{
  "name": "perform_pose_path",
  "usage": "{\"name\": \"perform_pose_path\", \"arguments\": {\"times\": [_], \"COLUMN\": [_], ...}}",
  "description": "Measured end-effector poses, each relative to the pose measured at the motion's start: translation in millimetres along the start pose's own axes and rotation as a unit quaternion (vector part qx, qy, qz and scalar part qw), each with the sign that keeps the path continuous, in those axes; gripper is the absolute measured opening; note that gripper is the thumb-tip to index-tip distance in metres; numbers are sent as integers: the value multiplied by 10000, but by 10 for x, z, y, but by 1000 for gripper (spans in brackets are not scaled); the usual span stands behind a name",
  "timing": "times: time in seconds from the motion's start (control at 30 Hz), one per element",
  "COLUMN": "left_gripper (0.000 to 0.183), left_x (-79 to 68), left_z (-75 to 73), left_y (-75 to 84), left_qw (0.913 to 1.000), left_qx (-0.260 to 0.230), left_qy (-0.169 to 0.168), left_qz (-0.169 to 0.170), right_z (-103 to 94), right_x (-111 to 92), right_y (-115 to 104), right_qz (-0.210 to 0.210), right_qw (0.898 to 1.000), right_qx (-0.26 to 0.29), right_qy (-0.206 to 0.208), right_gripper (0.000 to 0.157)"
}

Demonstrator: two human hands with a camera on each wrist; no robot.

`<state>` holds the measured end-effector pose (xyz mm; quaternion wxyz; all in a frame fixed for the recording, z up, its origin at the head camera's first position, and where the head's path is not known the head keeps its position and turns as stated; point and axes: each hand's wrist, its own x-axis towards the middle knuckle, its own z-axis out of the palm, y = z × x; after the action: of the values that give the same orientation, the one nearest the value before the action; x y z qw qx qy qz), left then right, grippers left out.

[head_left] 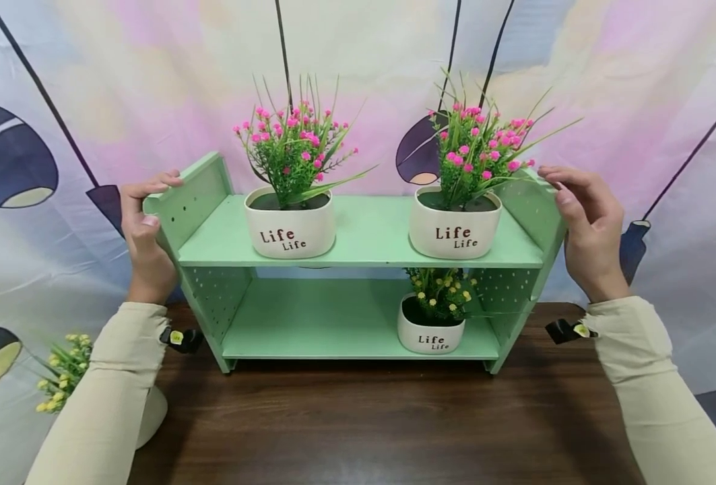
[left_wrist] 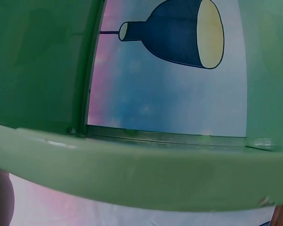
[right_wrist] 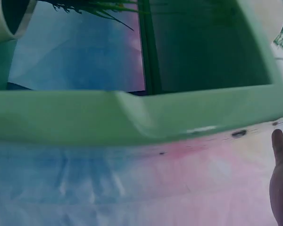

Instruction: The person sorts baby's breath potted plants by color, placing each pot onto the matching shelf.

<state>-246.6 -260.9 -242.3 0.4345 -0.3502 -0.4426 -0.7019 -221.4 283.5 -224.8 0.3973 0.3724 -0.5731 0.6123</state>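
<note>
Your left hand (head_left: 147, 244) gripped the pale-green two-tier shelf (head_left: 309, 316) on the brown wooden desk (head_left: 358, 424) by its left end; your right hand (head_left: 594, 230), fingers loosely extended, touched the right. Uneven lifting could have toppled its white oval flowerpots (head_left: 291, 225).

Pastel cloth backdrop (head_left: 364, 40), dark wooden table (head_left: 358, 424)

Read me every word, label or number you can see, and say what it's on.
"Life Life": left pot on the upper shelf.
"Life Life": right pot, same shelf.
"Life Life": smaller pot on the lower shelf.
Left-wrist label, yellow: too small to read.
Right-wrist label, yellow: same.
</note>
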Motion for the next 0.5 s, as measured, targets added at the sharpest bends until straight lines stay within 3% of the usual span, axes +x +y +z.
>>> {"name": "perform_pose_path", "arguments": {"times": [0.2, 0.5], "left_gripper": [38, 39], "left_x": [-19, 13], "left_z": [14, 35], "left_y": [-13, -10], "left_qw": [10000, 9998], "left_qx": [17, -95], "left_qy": [27, 186], "left_qz": [7, -29], "right_z": [19, 220], "right_x": [-51, -75], "right_y": [102, 88], "right_qz": [121, -223], "right_qw": [9991, 9982], "right_qx": [-376, -414], "right_qy": [-175, 359], "right_gripper": [36, 40]}}
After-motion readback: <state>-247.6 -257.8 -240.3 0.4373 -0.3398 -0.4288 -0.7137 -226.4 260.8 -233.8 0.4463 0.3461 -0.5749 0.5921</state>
